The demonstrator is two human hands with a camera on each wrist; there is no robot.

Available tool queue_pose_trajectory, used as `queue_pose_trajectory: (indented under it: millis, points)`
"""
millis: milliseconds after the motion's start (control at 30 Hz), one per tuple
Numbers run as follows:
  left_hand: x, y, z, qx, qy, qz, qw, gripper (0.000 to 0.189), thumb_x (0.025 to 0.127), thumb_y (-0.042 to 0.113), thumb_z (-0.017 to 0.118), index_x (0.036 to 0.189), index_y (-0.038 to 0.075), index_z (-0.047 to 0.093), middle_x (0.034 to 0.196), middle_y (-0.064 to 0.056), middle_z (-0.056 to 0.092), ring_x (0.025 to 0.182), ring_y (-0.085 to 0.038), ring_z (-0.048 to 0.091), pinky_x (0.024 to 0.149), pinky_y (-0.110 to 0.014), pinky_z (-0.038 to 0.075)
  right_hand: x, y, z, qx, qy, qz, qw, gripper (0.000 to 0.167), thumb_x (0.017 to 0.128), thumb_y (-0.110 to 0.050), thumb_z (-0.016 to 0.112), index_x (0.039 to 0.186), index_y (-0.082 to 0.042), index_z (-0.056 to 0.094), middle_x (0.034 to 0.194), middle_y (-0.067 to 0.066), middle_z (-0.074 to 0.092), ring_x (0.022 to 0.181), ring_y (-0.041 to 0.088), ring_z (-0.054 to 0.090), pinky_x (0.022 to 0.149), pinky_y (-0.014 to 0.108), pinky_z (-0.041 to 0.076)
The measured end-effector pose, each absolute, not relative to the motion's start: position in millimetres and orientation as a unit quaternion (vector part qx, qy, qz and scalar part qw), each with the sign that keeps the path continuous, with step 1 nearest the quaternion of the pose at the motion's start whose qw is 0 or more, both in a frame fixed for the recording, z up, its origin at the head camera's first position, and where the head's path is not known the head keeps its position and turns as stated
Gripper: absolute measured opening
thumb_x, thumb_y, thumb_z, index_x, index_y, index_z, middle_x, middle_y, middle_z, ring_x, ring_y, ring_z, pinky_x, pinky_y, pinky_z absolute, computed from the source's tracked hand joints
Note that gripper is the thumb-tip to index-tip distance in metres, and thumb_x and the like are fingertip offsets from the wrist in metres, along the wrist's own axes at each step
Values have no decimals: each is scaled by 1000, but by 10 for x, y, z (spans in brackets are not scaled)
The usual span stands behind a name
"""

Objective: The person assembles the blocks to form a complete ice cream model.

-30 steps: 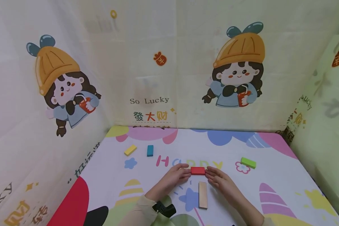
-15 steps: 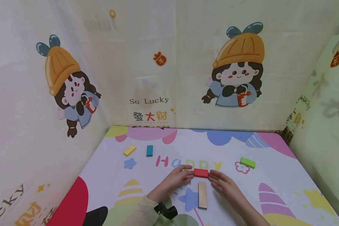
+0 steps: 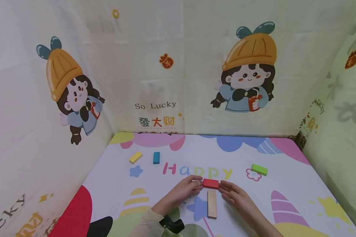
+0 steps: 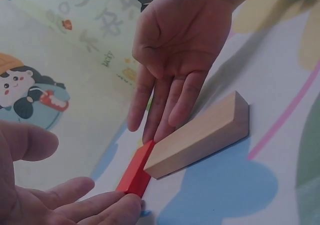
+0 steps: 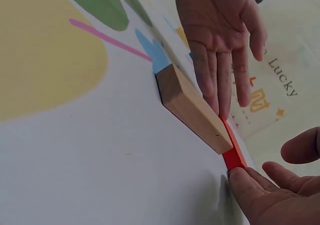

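A small red block [image 3: 211,183] lies crosswise on the printed tabletop in the middle of the head view. The fingertips of my left hand [image 3: 182,190] touch its left end, fingers held straight. Against its right end rest the straight fingertips of my right hand [image 3: 236,197]. Just on the near side lies a longer plain wooden block [image 3: 212,204], pointing away from me. In the left wrist view the far end of the wooden block [image 4: 200,135] comes right up to the side of the red block [image 4: 136,170].
On the far left of the table [image 3: 106,177] lie a yellow block [image 3: 135,157] and a blue block [image 3: 156,157]. A green block [image 3: 259,169] lies to the right. Printed cloth walls [image 3: 195,49] enclose the back and sides.
Between both hands, the red block has slid slightly right and nearer to me, closing the gap to the wooden block. The wooden, yellow, blue and green blocks stay put.
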State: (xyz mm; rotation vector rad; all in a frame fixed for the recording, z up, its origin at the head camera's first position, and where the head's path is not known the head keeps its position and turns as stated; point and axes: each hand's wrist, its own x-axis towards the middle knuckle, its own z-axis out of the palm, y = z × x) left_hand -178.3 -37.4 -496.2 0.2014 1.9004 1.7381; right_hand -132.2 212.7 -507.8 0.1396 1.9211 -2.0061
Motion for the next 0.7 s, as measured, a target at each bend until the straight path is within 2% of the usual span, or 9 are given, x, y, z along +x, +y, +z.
queue_pose_trajectory:
  millis: [200, 533, 700]
  points:
    - [-1718, -387, -4949, 76, 709, 645, 275, 43, 104, 29, 59, 140, 5, 57, 139, -13, 64, 129, -29, 64, 105, -41, 52, -1298, 2125, -5079, 62, 675, -710, 190, 54, 109, -18, 41, 156, 7, 32, 162, 28, 35, 147, 38, 43, 110, 39, 47]
    - [-1630, -403, -4965, 86, 716, 635, 278, 42, 104, 29, 58, 139, 5, 57, 136, -10, 65, 127, -28, 64, 109, -45, 49, -1262, 2145, -5095, 75, 675, -707, 194, 53, 108, -18, 43, 156, 6, 34, 161, 27, 38, 145, 36, 47, 108, 39, 49]
    - [-1576, -368, -4974, 144, 784, 556, 234, 41, 102, 28, 62, 137, 6, 60, 133, -10, 67, 124, -27, 65, 105, -47, 53, -1260, 2191, -5121, 74, 690, -697, 180, 52, 108, -18, 43, 154, 6, 38, 156, 27, 46, 140, 34, 54, 107, 38, 51]
